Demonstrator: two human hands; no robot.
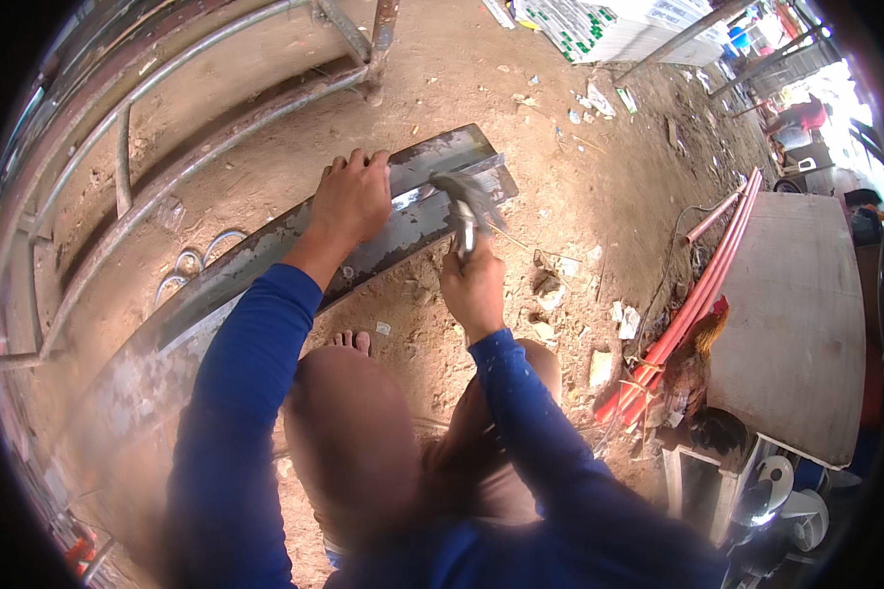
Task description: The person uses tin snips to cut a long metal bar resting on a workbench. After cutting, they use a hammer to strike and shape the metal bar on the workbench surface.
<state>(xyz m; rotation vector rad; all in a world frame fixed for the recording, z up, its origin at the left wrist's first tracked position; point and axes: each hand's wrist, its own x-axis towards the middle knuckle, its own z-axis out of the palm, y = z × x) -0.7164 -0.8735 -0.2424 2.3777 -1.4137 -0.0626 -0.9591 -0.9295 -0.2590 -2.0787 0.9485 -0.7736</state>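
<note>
A long, mottled grey steel beam (413, 231) lies diagonally in front of me, with a thinner metal strip along its upper face near the far end. My left hand (349, 196) grips this metalwork near that end, fingers curled over it. My right hand (471, 290) is closed round the metal handle of a hammer (462, 201), whose head is blurred just above the strip, to the right of my left hand; I cannot tell whether they touch. My knees and one bare foot show below the beam.
Rusty tube framing (123, 162) stands left, above metal rings. At right are red pipes (702, 285), a rooster (702, 348), a pale board (786, 294) and household items. Stacked white panels (648, 29) stand at the back. A person (801, 118) bends far right. Dirt ground holds scattered debris.
</note>
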